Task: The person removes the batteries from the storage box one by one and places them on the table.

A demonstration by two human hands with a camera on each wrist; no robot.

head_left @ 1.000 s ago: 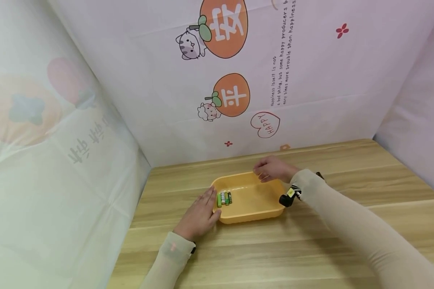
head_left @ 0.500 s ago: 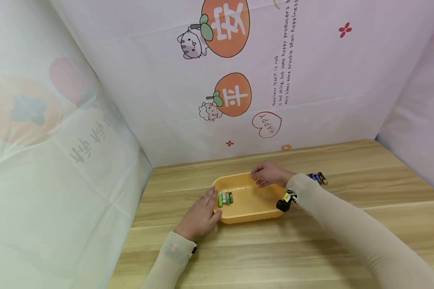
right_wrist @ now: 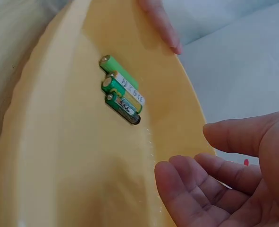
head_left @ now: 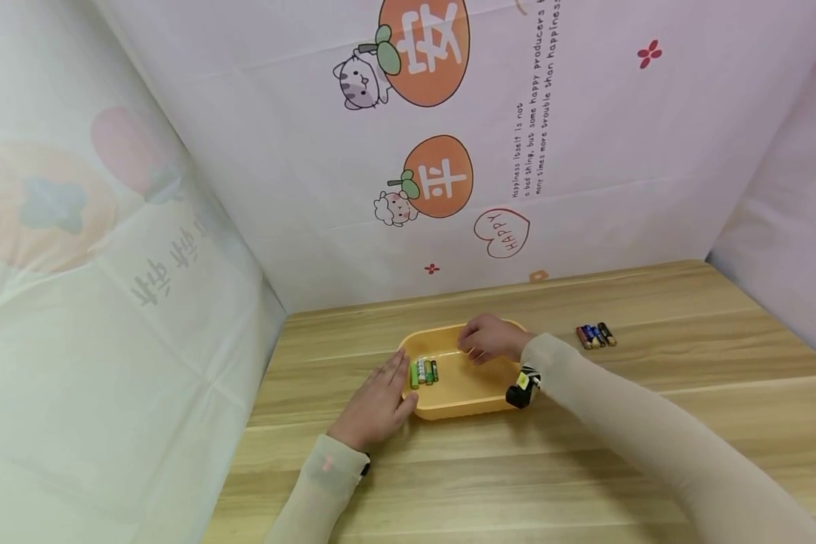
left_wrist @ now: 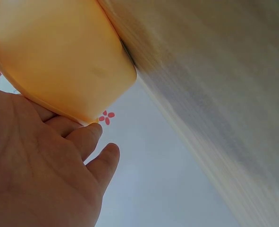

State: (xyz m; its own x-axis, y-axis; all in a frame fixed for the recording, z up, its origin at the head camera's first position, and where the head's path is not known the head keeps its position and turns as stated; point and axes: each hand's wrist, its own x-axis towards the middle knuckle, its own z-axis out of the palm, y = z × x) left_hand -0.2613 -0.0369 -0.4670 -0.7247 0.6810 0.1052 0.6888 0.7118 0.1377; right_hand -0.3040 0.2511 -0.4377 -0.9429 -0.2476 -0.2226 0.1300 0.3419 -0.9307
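Note:
A yellow plastic tray [head_left: 472, 408] stands on the table. At its left end lie several batteries [head_left: 424, 372] side by side, with green, white and dark casings; the right wrist view shows the green battery [right_wrist: 118, 71] at one side of the row. My left hand [head_left: 374, 404] rests along the tray's left rim, fingers extended and thumb by the front corner; in the left wrist view the fingers touch the rim from outside. Over the tray's right part hovers my right hand [head_left: 493, 338]. Its fingers [right_wrist: 174, 187] are loosely bent, and nothing shows between them and the thumb.
Several more batteries [head_left: 595, 335], red, blue and black, lie in a row on the wooden table [head_left: 687, 332] right of the tray. Behind the table hangs a printed white cloth [head_left: 585, 151]. Another cloth [head_left: 143, 378] hangs along the left side.
My right hand has moved left and slightly down over the tray. The row of batteries at the right, earlier hidden behind the sleeve, is now in sight. My left hand stays put.

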